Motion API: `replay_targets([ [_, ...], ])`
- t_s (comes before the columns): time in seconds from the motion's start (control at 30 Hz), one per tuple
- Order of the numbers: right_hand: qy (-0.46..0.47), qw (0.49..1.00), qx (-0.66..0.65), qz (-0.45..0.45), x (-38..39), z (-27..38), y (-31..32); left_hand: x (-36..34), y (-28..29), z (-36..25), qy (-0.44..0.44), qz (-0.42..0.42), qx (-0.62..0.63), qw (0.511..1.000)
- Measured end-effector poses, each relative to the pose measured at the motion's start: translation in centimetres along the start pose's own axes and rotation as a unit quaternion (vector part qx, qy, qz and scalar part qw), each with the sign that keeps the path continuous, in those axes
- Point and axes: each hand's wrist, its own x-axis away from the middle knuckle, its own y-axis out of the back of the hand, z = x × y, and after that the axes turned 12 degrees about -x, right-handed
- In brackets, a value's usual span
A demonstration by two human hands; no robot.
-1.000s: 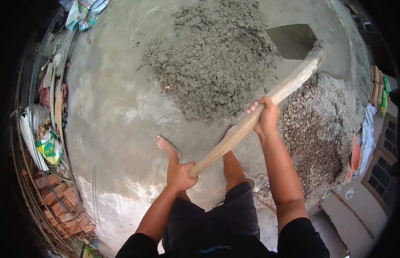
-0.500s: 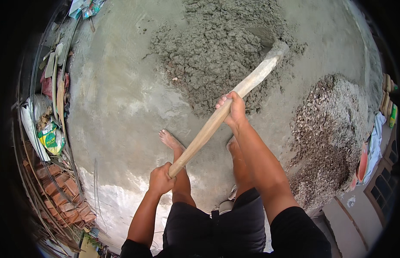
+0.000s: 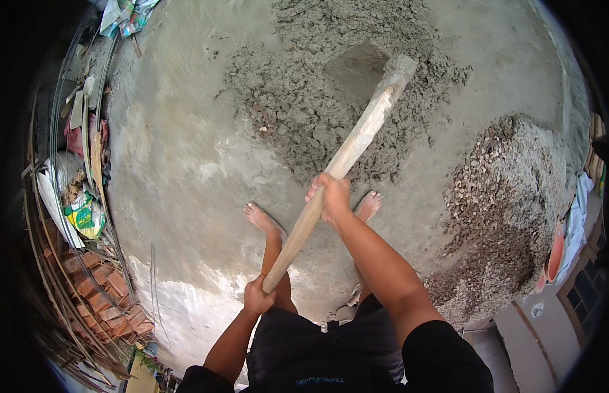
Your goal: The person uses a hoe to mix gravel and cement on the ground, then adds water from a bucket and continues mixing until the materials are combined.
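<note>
A hoe (image 3: 366,131) with a thick wooden handle slants across the middle, from low near my legs up to the far right. My left hand (image 3: 258,296) is closed round the handle's near end. Farther up the shaft, my right hand (image 3: 332,196) grips it with the fingers wrapped over. The hoe's grey, cement-coated blade (image 3: 358,67) shows broad and flat over a heap of wet grey mortar (image 3: 278,92). Whether the blade touches the mortar, I cannot tell.
My bare feet (image 3: 265,218) stand on the cement-smeared floor (image 3: 180,177), near the mortar. A pile of gravel and sand (image 3: 494,209) lies to the right. Along the left edge are broken orange tiles (image 3: 98,288), metal rods, wood strips and a green-and-yellow sack (image 3: 86,215).
The hoe's head has swung left over the mortar, and its blade shows more fully. Both hands have come nearer, the right one also leftward. More of my right foot shows.
</note>
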Motion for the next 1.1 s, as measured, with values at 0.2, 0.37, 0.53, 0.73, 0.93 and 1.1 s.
replay_targets([
  [0.2,0.050,0.987,0.150,0.004,-14.0,12.1,-5.8,-14.2,-3.4,-11.8,-0.018,-0.069,0.090,0.993],
  [0.37,0.074,0.980,0.183,-0.011,-17.2,14.6,-10.3,-19.6,-0.8,-14.9,0.006,-0.027,0.163,0.986],
  [0.53,0.069,0.988,0.135,-0.013,-12.1,8.4,-8.5,-11.4,1.8,-8.3,0.016,0.000,0.117,0.993],
  [0.73,0.021,0.996,0.084,-0.023,1.8,-0.9,-5.0,2.7,4.4,-0.4,0.058,0.077,0.105,0.990],
  [0.93,-0.064,0.994,0.006,-0.091,9.5,-5.8,-4.6,8.0,8.0,4.5,0.075,0.100,0.018,0.992],
  [1.1,0.073,0.994,0.004,-0.075,1.4,3.2,-4.1,-1.4,7.8,-1.8,-0.073,-0.007,0.016,0.997],
])
